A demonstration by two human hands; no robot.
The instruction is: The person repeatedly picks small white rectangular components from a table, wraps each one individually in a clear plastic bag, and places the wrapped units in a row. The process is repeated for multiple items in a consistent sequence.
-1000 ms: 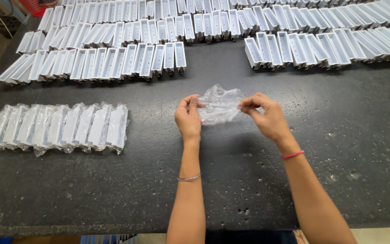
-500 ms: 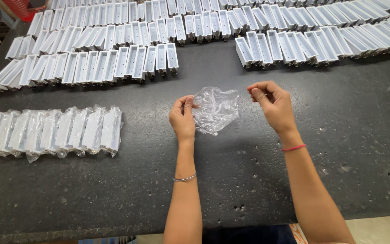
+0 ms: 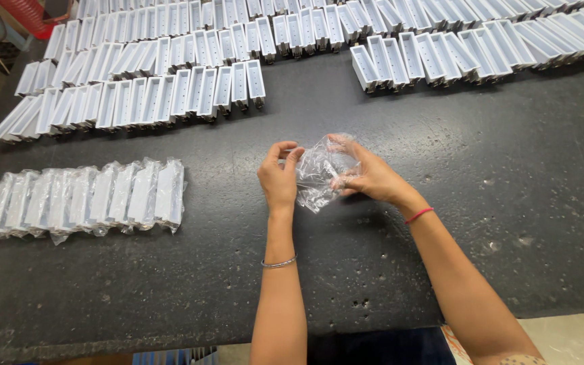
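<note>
Clear crinkly plastic, that's what both hands are busy with: a small transparent bag (image 3: pixel 320 172) held up just above the dark speckled table (image 3: pixel 495 203), about mid-table and close to the person. Left hand (image 3: pixel 278 179) pinches the bag's left edge between thumb and curled fingers, and the right hand (image 3: pixel 366 177) has its fingers closed on the right side, partly tucked into the film. The bag's long axis runs slightly tilted, from upper right near the right fingertips down to a loose corner hanging lower left, pointing toward the person. Honestly can't tell which end is the mouth, it's too crumpled. Off to the left sits a row of bagged white pieces (image 3: pixel 89 196), and further back rows of unwrapped white trough-shaped pieces (image 3: pixel 143 94) stretch across the table.
</note>
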